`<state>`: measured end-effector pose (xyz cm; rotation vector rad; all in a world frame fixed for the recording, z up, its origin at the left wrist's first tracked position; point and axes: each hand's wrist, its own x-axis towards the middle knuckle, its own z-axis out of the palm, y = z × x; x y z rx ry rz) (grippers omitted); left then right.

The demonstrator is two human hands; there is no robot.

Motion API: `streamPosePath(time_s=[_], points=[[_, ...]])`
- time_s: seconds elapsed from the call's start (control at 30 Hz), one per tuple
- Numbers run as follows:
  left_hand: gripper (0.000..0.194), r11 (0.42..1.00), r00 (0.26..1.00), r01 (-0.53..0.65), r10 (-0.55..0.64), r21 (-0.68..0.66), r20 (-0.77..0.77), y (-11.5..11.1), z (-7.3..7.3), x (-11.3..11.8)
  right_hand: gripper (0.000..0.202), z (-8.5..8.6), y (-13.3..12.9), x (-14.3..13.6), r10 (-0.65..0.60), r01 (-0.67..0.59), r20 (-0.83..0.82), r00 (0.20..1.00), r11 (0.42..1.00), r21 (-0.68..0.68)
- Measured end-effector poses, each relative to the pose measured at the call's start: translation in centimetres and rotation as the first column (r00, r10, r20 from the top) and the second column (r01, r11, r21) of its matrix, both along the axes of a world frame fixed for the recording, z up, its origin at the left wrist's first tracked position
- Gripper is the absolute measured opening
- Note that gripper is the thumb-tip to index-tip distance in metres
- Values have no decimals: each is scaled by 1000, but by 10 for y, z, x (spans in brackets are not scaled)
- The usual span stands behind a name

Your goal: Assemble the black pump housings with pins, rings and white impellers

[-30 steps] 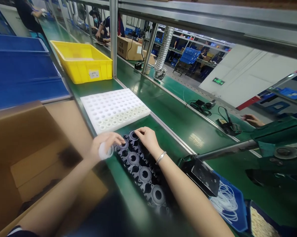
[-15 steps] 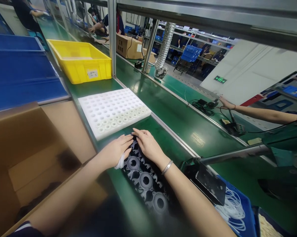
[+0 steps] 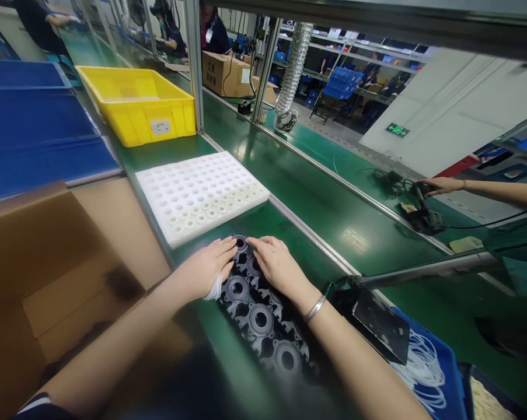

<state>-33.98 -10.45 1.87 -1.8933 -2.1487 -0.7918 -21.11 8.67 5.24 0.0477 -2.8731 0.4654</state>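
Several black housings (image 3: 260,319) with round, ringed centres stand in close rows on the green bench before me. My left hand (image 3: 208,267) lies along their far left side. Its upper fingers stretch over the farthest housing, while the lower ones curl around a bunch of thin white strips (image 3: 214,289), whose kind I cannot make out. From the right, my right hand (image 3: 277,263) reaches across with fingers extended, its fingertips at that same far housing. Beyond both hands is a white foam tray (image 3: 180,186) with rows of holes; pale rings (image 3: 201,219) fill the nearest rows.
A yellow bin (image 3: 158,122) stands behind the foam tray. An open cardboard box (image 3: 66,280) is at my left, below blue crates (image 3: 35,122). To the right are a metal arm (image 3: 425,273) and a blue bin (image 3: 449,361) of white tubing. A co-worker's hand (image 3: 445,185) grips a dark tool.
My right hand has shifted right, uncovering the far housing's ring. My left hand stays nearly in place. The co-worker's hand has moved onto the dark tool.
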Motion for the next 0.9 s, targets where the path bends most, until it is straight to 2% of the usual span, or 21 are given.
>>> streamPosePath(time_s=[0.17,0.33,0.4,0.47,0.57,0.67,0.73,0.8,0.9], points=[[36,1000,999,3,-2,-6,35,-1,2,2,39,2,-14,17,-19,19,2,1000,999,-28],[35,1000,998,-16,17,-4,57,-1,3,4,42,3,-25,19,21,-21,4,1000,998,-63],[34,999,994,-43,40,29,98,-1,4,4,44,9,-25,18,9,-10,-14,1000,994,-111],[33,993,979,-92,77,74,190,-4,9,5,44,20,-25,19,-68,50,-78,995,976,-213],[31,981,901,-159,99,109,423,-7,22,13,29,38,-32,24,-153,99,-84,985,887,-451],[30,988,789,-135,62,75,611,-7,36,25,22,48,-47,30,-22,66,75,997,738,-671],[27,994,765,-95,42,48,643,-4,43,32,16,48,-56,33,21,75,122,992,674,-735],[25,998,766,-59,22,36,643,-1,46,36,17,46,-60,35,-12,110,131,991,626,-772],[24,999,762,-2,-31,50,647,0,49,38,23,44,-57,39,-56,174,169,984,493,-852]])
